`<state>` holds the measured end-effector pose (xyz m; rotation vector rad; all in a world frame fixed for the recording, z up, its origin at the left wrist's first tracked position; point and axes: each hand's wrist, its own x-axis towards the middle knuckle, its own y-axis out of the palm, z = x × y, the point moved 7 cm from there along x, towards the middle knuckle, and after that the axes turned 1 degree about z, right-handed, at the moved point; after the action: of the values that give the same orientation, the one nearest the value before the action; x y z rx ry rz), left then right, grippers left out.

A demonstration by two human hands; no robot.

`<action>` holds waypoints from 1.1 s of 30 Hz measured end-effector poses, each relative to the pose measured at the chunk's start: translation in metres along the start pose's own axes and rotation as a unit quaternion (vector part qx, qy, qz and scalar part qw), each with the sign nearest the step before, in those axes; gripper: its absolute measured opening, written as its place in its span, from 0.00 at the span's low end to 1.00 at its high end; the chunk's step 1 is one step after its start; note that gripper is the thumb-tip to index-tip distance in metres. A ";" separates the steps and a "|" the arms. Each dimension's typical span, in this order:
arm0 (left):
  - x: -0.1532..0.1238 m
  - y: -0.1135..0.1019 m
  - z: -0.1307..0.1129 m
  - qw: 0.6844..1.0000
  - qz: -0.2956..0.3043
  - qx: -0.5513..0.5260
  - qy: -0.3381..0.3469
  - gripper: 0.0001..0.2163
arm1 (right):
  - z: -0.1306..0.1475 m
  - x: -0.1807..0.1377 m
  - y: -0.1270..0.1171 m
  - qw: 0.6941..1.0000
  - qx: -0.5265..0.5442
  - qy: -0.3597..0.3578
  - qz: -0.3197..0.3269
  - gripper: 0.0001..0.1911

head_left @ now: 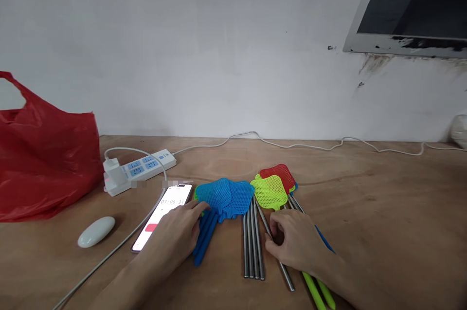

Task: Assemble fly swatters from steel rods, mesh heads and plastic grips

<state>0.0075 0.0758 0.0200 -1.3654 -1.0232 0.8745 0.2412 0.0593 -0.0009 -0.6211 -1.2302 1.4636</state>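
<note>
extends both bare hands over a brown wooden tabletop [386, 212]. rests the left hand [178, 228] by the upper ends of the blue handles [207, 242], just below overlapping blue mesh swatter heads [215, 193], with fingers bent; cannot tell whether grasping. curls the right hand [297, 239] over a slanting steel rod [286, 277], with a gap showing between bent thumb and forefinger; cannot tell whether pinching. between the hands, four steel rods [253, 254] side by side. beyond the right hand, a yellow-green mesh head [270, 191] partly over a red mesh head [280, 173]; beneath the right forearm, yellow-green handles [313, 292]. beside the left forearm, a lit phone [168, 208] reading 01:06:31; farther left, a white oval object [97, 232], power strip [144, 169] and red plastic bag [47, 154].
</note>
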 end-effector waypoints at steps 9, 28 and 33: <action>-0.001 0.005 -0.004 1.000 0.018 0.010 -0.011 0.11 | -0.005 0.001 0.000 0.999 0.035 0.009 -0.030 0.10; -0.015 -0.005 -0.048 0.863 -0.007 -0.500 0.078 0.04 | -0.039 0.008 0.012 0.715 0.659 0.227 -0.049 0.15; -0.021 -0.005 -0.060 0.884 -0.020 -0.445 0.140 0.06 | -0.039 0.008 0.018 0.716 0.658 0.231 -0.034 0.18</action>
<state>0.0562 0.0348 0.0276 -2.1441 -1.2727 0.1119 0.2660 0.0826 -0.0289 0.0943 0.3341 1.5650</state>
